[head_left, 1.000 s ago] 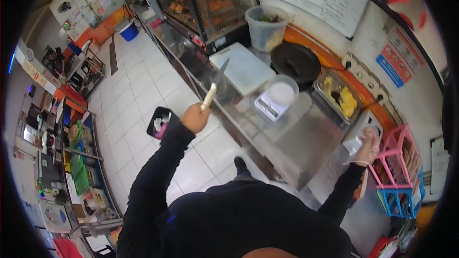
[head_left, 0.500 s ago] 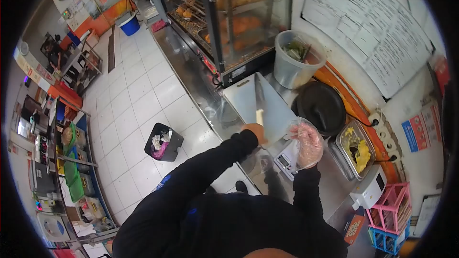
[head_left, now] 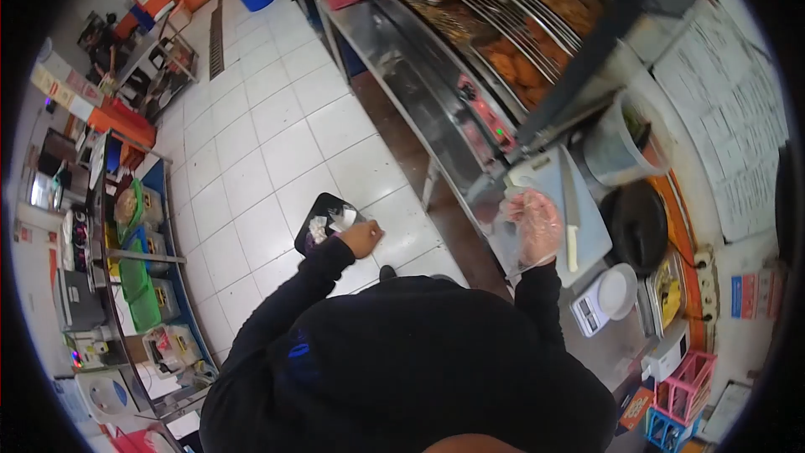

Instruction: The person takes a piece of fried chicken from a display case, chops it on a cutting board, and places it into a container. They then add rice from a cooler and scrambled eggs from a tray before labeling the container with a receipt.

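My right hand (head_left: 537, 226) wears a clear plastic glove and hovers with fingers spread over the left part of a white cutting board (head_left: 592, 236) on the steel counter. A knife (head_left: 570, 211) with a pale handle lies flat on that board just right of the hand, and nothing holds it. My left hand (head_left: 362, 237) is loosely closed with nothing in it. It hangs away from the counter, above the tiled floor, next to a black waste bin (head_left: 321, 221).
A glass warmer with fried food (head_left: 503, 42) stands beyond the board. A grey plastic tub (head_left: 616, 151), a black pan (head_left: 637, 226), a white kitchen scale (head_left: 602, 298) and a tray of yellow food (head_left: 668, 294) line the counter. Shelving (head_left: 138, 268) runs along the left.
My left hand has laid the knife on the cutting board and drawn back over the floor. My gloved right hand has stayed over the board's left part. The view has swung left.
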A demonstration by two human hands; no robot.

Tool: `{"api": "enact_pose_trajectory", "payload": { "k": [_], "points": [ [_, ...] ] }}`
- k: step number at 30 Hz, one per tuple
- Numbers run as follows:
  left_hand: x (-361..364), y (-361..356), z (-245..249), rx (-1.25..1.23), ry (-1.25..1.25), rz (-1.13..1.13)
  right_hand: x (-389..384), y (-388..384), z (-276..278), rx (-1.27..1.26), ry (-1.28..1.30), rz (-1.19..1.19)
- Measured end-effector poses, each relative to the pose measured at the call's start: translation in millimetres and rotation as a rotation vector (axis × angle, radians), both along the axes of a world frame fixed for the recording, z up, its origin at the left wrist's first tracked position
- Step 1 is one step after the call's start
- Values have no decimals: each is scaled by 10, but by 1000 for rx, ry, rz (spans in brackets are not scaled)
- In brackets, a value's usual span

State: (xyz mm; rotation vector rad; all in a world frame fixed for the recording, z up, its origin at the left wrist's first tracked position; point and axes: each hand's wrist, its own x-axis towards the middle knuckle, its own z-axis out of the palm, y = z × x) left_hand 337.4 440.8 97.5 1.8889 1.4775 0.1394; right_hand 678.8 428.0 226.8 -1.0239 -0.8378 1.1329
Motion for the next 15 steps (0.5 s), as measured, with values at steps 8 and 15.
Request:
{"api": "enact_pose_trajectory", "payload": {
  "k": [8, 15],
  "points": [
    [-2669, 688, -1635, -286, 659, 166, -1324, 1328, 130, 48, -119, 278],
    [-3644, -920, -1746, -487, 672, 460, -1742, 2874, -257, 19, -24, 382]
  ]
}}
